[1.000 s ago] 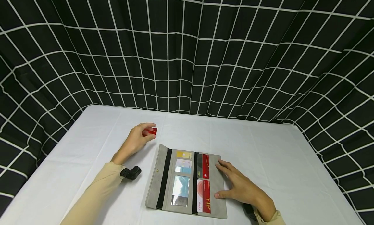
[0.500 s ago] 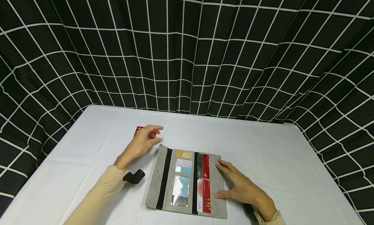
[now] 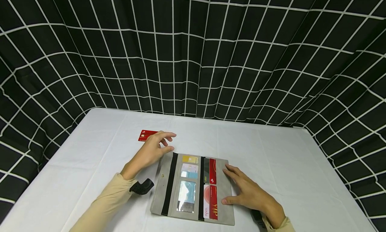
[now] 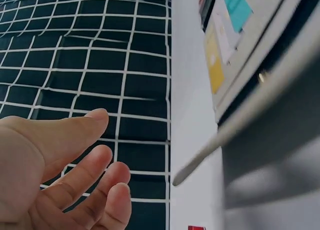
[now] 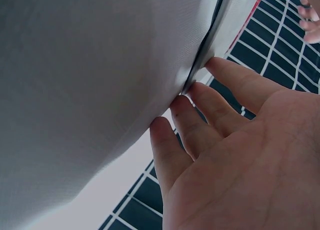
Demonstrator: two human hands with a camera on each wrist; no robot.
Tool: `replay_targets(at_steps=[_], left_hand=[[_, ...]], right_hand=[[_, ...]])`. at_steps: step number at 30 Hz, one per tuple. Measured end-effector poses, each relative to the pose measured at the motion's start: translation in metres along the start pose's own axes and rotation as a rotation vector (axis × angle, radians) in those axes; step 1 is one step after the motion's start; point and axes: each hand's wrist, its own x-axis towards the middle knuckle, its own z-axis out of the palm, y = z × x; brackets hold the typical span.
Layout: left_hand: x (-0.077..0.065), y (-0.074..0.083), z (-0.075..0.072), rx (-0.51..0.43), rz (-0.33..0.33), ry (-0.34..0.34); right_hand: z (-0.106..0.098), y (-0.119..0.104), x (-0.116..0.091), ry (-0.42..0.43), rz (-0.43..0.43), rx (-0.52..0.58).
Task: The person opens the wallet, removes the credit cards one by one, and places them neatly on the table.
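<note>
We see a black curtain point(image 3: 169, 48) with white grid lines standing behind the white worktop point(image 3: 271, 151), along its far edge. On the worktop, well in from that edge and between the left and right edges, our grey wallet point(image 3: 225, 213) lies open.

Our 2 hands come next. The right hand point(image 3: 248, 193) rests at the wallet's side toward the worktop's right edge, fingers apart and touching it. The left hand point(image 3: 155, 150) hovers off the wallet's far-left corner, holding nothing, its thumb and fingertips apart.

A black device point(image 3: 143, 186) sits on our left wrist. Behind the wallet's clear window we see a bluish card point(image 3: 186, 193). A loose red card point(image 3: 146, 135), partly hidden by the left hand, lies near the worktop's far edge, toward the far-left corner. 4 cards fill the pockets, among them a red VIP card point(image 3: 213, 202). A gold card point(image 3: 190, 159) shows less, and a small metal stud point(image 3: 163, 175) marks the left flap.
</note>
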Motion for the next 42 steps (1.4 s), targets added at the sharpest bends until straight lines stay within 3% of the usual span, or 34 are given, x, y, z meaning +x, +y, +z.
replay_targets(at_steps=[7, 21, 32, 42], left_hand=[[-0.002, 0.008, 0.008, -0.01, -0.006, -0.072], [-0.012, 0.013, 0.031, -0.046, 0.051, -0.19], [-0.02, 0.005, 0.041, 0.003, 0.063, -0.281], [-0.022, 0.001, 0.044, -0.009, 0.07, -0.37]], right_hand=[[-0.001, 0.001, -0.001, -0.002, 0.004, -0.001], [0.0, 0.001, -0.002, 0.001, -0.003, -0.014], [0.001, 0.0, -0.001, -0.009, 0.0, -0.007], [-0.001, -0.001, 0.0, -0.009, 0.016, -0.003]])
